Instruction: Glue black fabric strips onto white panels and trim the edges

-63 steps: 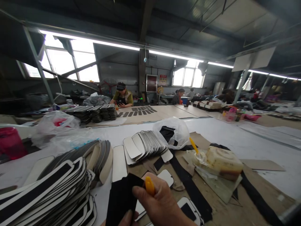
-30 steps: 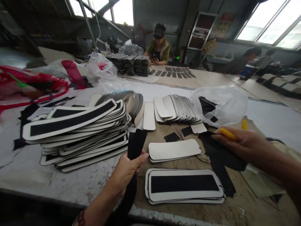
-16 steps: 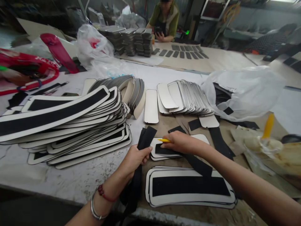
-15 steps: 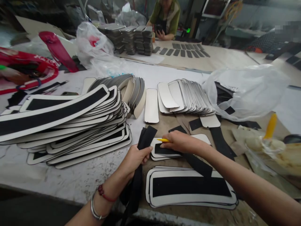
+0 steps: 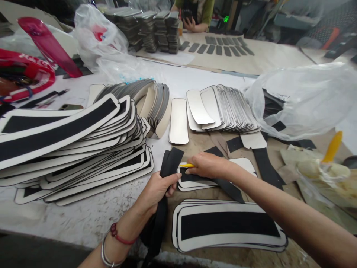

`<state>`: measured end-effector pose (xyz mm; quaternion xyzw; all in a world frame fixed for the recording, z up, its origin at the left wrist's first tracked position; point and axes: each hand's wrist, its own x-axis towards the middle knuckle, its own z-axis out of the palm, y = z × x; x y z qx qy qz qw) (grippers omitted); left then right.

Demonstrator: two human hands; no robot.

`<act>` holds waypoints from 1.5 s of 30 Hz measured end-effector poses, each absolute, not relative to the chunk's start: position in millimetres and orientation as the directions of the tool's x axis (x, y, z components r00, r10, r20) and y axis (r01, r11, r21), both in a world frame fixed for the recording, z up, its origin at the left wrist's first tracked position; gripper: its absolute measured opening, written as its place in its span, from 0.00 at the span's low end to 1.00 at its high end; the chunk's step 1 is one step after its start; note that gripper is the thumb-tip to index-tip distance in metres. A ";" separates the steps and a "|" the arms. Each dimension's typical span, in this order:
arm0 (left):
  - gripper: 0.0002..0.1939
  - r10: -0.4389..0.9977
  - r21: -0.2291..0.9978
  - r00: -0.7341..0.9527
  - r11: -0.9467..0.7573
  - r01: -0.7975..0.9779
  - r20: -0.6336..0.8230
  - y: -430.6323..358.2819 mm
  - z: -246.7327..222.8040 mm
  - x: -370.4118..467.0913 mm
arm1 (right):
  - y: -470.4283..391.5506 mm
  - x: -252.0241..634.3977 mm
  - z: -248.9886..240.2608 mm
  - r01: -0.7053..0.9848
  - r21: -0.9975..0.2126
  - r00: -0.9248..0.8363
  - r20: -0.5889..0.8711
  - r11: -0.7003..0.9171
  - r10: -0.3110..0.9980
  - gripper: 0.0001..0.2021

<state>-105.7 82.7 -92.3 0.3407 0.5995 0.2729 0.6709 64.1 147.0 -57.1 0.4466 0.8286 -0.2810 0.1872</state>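
A bundle of black strips [image 5: 172, 162] is gripped in my left hand [image 5: 156, 189], the ends sticking up past the thumb and the tails hanging over the table's front edge. In my right hand [image 5: 208, 165] is a thin yellow pointed tool [image 5: 186, 165], its kind unclear. That hand rests over a white panel [image 5: 242, 162] with rounded corners, on top of a black strip [image 5: 231, 190] that crosses it and slants off toward the front. Below lies a short pile of white panels [image 5: 185, 243], the top one bearing a wide black strip [image 5: 228, 225].
At left leans a tall pile of panels with black strips [image 5: 108, 149]. Behind are fanned white panels [image 5: 228, 111], a lone white panel [image 5: 179, 121] and a plastic bag [image 5: 312, 100]. A yellow-handled brush or tool [image 5: 331, 147] stands at right. A person [image 5: 195, 22] is across the table.
The camera view has shifted slightly. My right hand has moved a little left along the panel with the yellow tool, and the slanting black strip's end has drawn back from the front pile.
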 end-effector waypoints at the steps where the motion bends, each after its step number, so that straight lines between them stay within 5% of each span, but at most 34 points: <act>1: 0.18 0.775 0.782 0.114 0.621 0.045 -0.622 82.9 -92.3 -103.6 | 146.7 62.8 -56.9 0.845 -0.297 -0.531 -0.561 0.445 0.635 0.15; 9: 0.16 0.801 0.799 -0.024 0.599 0.062 -0.599 83.8 -101.3 -92.2 | 134.4 86.7 -43.1 0.866 -0.283 -0.498 -0.562 0.413 0.660 0.15; 16: 0.19 0.804 0.802 -0.036 0.595 0.053 -0.594 82.3 -101.7 -94.2 | 102.1 200.7 -31.6 0.966 -0.254 -0.188 -0.531 0.056 0.826 0.14; 24: 0.20 0.816 0.802 -0.063 0.576 0.159 -0.574 81.1 -98.6 -91.7 | 95.8 200.3 -54.6 0.995 0.037 0.096 -0.413 -0.089 0.906 0.14; 45: 0.22 0.791 0.736 -0.090 0.599 0.314 -0.605 82.8 -103.9 -92.8 | 110.0 200.2 -60.3 0.998 0.046 0.062 -0.447 -0.046 0.892 0.15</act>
